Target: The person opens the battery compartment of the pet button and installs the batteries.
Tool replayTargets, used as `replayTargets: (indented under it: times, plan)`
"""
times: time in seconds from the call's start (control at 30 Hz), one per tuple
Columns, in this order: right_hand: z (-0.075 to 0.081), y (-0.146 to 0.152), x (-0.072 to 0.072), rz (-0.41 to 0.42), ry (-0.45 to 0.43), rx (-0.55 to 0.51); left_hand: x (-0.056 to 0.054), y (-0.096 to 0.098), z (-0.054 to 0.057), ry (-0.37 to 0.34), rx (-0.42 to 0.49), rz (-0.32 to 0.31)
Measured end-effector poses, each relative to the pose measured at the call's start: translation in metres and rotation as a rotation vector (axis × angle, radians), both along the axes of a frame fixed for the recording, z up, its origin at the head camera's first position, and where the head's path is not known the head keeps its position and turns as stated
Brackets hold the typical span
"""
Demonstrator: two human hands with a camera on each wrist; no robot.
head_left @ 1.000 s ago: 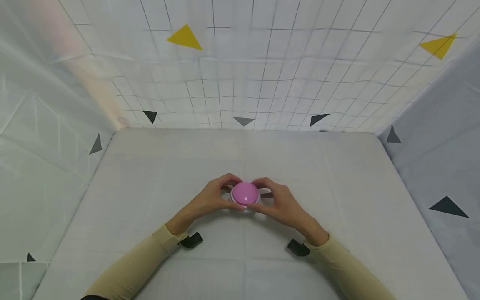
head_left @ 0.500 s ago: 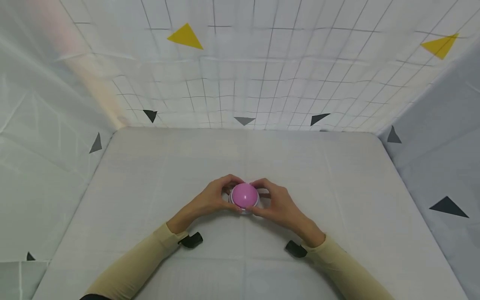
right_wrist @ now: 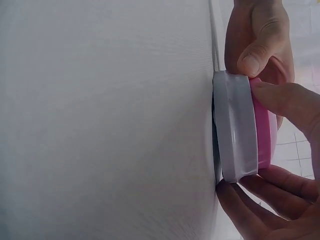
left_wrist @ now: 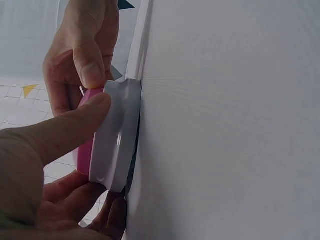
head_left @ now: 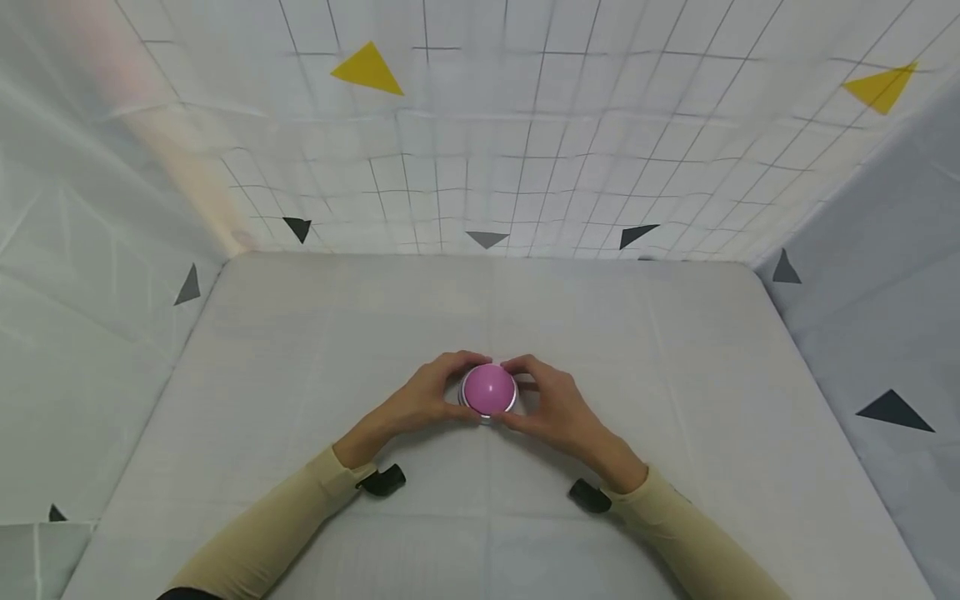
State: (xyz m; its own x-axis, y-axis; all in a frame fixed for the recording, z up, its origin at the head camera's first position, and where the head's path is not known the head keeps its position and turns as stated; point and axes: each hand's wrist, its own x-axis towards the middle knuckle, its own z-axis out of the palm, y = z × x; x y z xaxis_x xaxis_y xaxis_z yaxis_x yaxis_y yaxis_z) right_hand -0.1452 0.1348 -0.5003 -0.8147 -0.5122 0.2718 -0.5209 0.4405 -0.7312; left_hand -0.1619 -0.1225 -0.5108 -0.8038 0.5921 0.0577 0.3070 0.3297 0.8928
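Observation:
A round push button with a glossy pink dome and a white base sits mid-table between my two hands. My left hand grips its left side, the thumb along the near edge and the fingers round the far edge. From the other side my right hand holds it in the same way. In the left wrist view the left thumb lies across the white base and the pink part. The right thumb presses on the pink rim in the right wrist view. A thin dark strip shows under the base.
The white-covered table is bounded by a gridded sheet at the back and sheets at both sides. Black wrist-camera mounts sit by the sleeve cuffs, close over the table.
The button has shifted slightly and its white rim shows more evenly round the dome. My right hand has moved a little left, and the left thumb has slid back slightly.

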Motion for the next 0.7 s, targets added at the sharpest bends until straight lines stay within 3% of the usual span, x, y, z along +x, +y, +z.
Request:
replayTargets:
  times: [0.27,0.7]
  plan:
    - [0.0012,0.0009,-0.0034,-0.059,-0.006,0.095,-0.0026,0.0005,0.0005,0.014,-0.006,0.022]
    - [-0.0058,0.0012,-0.0079,-0.035,-0.015,0.067,-0.0044,-0.0003,-0.0045,-0.022,0.006,0.031]
